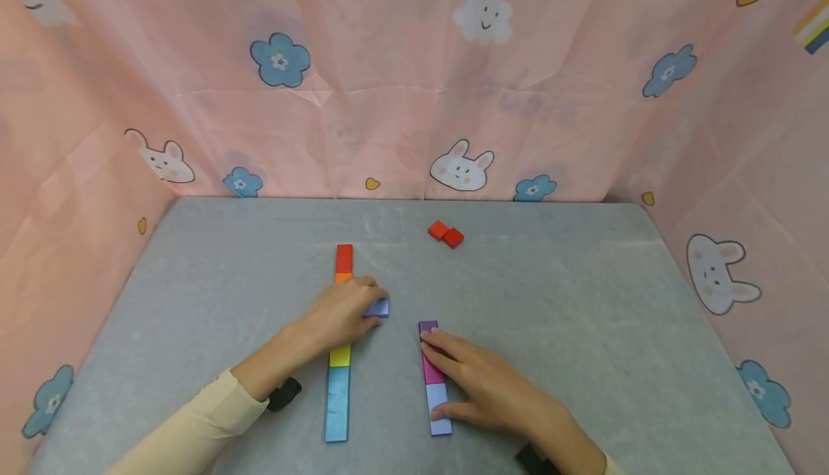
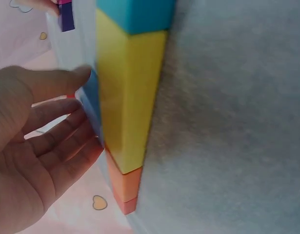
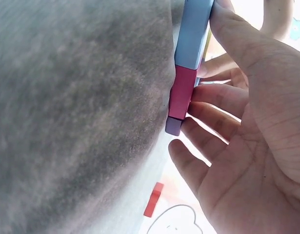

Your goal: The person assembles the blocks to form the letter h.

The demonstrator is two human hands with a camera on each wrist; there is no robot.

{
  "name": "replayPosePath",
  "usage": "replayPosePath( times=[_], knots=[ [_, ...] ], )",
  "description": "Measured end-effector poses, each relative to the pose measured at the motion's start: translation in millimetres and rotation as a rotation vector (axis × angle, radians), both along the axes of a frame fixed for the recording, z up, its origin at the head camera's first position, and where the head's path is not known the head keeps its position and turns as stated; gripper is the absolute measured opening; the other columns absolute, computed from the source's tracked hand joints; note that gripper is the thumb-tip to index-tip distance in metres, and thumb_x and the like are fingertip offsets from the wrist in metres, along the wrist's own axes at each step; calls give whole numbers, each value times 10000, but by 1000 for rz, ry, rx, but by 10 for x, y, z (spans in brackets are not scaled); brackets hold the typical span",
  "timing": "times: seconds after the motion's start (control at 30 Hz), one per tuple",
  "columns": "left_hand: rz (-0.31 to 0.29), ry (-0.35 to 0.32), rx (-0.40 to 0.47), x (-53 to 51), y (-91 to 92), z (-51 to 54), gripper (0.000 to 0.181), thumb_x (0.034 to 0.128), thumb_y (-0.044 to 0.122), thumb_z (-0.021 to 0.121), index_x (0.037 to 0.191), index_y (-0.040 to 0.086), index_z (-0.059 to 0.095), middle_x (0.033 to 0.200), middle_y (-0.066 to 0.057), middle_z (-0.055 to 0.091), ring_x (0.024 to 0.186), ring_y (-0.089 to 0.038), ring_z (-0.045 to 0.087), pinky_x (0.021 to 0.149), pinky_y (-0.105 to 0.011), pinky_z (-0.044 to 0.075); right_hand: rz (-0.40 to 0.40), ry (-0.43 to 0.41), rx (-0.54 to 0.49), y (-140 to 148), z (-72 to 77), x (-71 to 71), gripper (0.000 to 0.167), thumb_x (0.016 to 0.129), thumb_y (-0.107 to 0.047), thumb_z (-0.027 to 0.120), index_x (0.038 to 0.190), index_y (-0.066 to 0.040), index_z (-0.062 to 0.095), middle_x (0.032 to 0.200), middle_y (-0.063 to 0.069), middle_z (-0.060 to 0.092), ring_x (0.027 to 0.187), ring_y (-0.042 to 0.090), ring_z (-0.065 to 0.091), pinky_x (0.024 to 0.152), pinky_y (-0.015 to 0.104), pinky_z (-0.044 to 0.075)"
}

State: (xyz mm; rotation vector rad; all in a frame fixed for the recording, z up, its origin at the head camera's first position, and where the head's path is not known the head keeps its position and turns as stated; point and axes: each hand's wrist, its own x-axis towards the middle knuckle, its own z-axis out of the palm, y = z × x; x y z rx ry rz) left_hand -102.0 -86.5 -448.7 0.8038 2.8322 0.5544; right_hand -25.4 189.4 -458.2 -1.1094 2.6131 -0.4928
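Note:
My left hand [image 1: 343, 309] pinches a periwinkle-blue block [image 1: 378, 307] between thumb and fingers, just right of a straight row. That row runs from a red block [image 1: 344, 258] through an orange block [image 2: 125, 184] and a yellow block [image 2: 125, 97] to a long teal block [image 1: 337, 403]; the hand covers its middle in the head view. A second row has a purple block [image 1: 427, 326], a magenta block [image 1: 434, 372] and a periwinkle block [image 1: 439, 428]. On it rests my right hand [image 1: 492, 385], its fingers fairly straight and its thumb on the periwinkle block.
Two small red blocks [image 1: 445, 234] lie touching towards the back of the grey tabletop [image 1: 583, 302]. A pink printed curtain [image 1: 388, 122] encloses the back and both sides.

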Motion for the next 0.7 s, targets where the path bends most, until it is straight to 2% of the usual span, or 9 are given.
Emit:
replayPosePath(
  times=[0.4, 0.53, 0.7],
  knots=[
    [-37, -4, 1, -72, 94, 38, 464, 892, 177, 865, 1318, 56, 725, 1269, -105, 738, 1133, -263, 717, 970, -428, 643, 6, 15, -3, 21, -2, 20, 848, 943, -601, 705, 1576, -76, 498, 1694, 66, 432, 1540, 266, 472, 1182, 486, 513],
    [-31, -17, 15, -131, 112, 66, 476, 902, 165, 851, 1342, 51, 711, 1296, -108, 735, 1172, -277, 712, 992, -442, 637, 7, 8, -4, 26, -3, 19, 851, 949, -609, 692, 1585, -82, 487, 1700, 59, 422, 1545, 261, 465, 1185, 482, 511],
    [-30, -5, 18, -237, 155, 154, 483, 921, 173, 830, 1370, 54, 696, 1345, -125, 723, 1224, -289, 705, 1011, -461, 631, 6, -11, 2, 24, 10, 10, 855, 957, -621, 672, 1596, -89, 470, 1707, 57, 407, 1549, 257, 459, 1189, 482, 507]
  ],
)
